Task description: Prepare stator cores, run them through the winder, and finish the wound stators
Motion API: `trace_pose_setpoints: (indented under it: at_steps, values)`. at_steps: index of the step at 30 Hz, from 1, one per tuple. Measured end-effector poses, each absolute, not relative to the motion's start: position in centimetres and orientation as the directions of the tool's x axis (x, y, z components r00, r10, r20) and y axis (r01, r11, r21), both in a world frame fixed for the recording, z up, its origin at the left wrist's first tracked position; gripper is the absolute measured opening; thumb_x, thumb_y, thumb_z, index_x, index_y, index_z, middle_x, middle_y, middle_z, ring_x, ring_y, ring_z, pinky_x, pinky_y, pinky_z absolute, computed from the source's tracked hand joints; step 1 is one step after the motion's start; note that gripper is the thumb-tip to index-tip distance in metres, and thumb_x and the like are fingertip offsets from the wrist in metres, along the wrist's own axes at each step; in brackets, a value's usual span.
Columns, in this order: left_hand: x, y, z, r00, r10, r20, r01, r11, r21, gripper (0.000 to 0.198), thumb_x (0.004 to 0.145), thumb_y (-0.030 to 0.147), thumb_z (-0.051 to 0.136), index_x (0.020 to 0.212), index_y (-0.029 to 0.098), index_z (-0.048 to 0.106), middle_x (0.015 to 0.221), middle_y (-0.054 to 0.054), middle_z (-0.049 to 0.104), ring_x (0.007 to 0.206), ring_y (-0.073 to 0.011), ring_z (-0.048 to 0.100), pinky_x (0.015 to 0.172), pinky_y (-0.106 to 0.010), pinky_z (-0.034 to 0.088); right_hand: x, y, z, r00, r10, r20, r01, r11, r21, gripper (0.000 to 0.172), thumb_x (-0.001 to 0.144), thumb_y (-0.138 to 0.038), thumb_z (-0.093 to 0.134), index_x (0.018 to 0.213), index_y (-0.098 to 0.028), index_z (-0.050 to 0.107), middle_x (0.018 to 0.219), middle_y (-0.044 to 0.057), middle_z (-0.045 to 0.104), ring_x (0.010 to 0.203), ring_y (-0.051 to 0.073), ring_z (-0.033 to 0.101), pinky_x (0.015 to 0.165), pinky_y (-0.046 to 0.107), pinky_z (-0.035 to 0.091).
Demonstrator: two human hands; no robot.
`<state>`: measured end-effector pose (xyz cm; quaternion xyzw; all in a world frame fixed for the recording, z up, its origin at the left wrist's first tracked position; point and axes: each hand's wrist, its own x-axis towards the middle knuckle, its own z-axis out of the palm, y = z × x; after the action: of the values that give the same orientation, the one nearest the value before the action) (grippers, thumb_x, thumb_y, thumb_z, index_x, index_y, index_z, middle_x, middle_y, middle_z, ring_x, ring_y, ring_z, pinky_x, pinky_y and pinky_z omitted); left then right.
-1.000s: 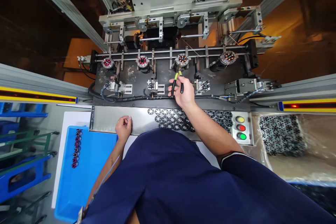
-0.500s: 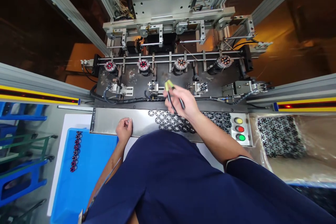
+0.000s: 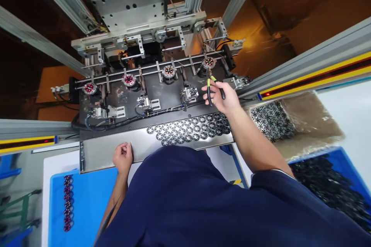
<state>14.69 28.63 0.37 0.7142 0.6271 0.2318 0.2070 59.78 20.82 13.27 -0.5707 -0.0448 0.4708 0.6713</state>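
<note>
Right hand [image 3: 224, 98] grips the cutters [image 3: 212, 85] by their handles, tips at the stator [image 3: 209, 62] in the baseplate's [image 3: 171, 94] far right corner. It's a light, stiff tool, and the windings are likely fragile. Left hand [image 3: 123, 157] rests curled on the tray's [image 3: 98, 156] near edge.

No legible text, label, brand or number found. Checked the pliers [image 3: 208, 87] handles in right hand [image 3: 224, 100], steel shelf [image 3: 98, 158] along the front edge of machine [image 3: 127, 4], blue tray [image 3: 87, 200] and yellow strip [image 3: 313, 75]. Nothing readable on any.
</note>
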Motion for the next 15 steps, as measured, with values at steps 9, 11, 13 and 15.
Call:
trace_pose_setpoints:
  at_steps: [9,11,13,15]
  values:
    - [14.5,28.6,0.3,0.094,0.995,0.03,0.834,-0.095,0.543,0.032,0.087,0.049,0.055,0.092,0.018,0.064,0.068,0.002,0.054,0.063,-0.0141,0.053,0.072,-0.029,0.05,61.5,21.5,9.6,0.532,0.739,-0.413,-0.582,-0.034,-0.812,0.027,0.075,-0.044,0.063,0.092,-0.023,0.059,0.082,0.001,0.069,0.058,0.014,0.06,0.046,0.026,0.048]
    - [14.6,28.6,0.5,0.09,0.996,0.021,0.843,-0.088,0.531,0.032,0.087,0.049,0.055,0.091,0.018,0.064,0.069,0.002,0.054,0.063,-0.0141,0.053,0.072,-0.029,0.05,61.7,21.5,9.5,0.528,0.75,-0.398,-0.581,-0.023,-0.814,0.026,0.075,-0.044,0.063,0.092,-0.024,0.059,0.081,0.0,0.069,0.058,0.014,0.059,0.046,0.026,0.048]
    - [14.6,28.5,0.6,0.082,0.996,0.014,0.85,-0.078,0.521,0.031,0.087,0.048,0.055,0.091,0.018,0.064,0.069,0.002,0.054,0.063,-0.0143,0.054,0.072,-0.029,0.05,61.7,21.4,9.5,0.527,0.755,-0.39,-0.581,-0.014,-0.814,0.026,0.075,-0.044,0.063,0.091,-0.024,0.059,0.081,0.0,0.068,0.058,0.014,0.058,0.046,0.026,0.047]
    - [14.7,28.4,0.8,0.075,0.997,0.006,0.853,-0.067,0.517,0.031,0.087,0.048,0.055,0.091,0.018,0.064,0.069,0.002,0.054,0.064,-0.0146,0.054,0.071,-0.029,0.049,61.6,21.5,9.7,0.532,0.748,-0.397,-0.587,-0.012,-0.81,0.027,0.074,-0.044,0.062,0.092,-0.024,0.059,0.082,0.001,0.068,0.058,0.014,0.057,0.045,0.026,0.046]
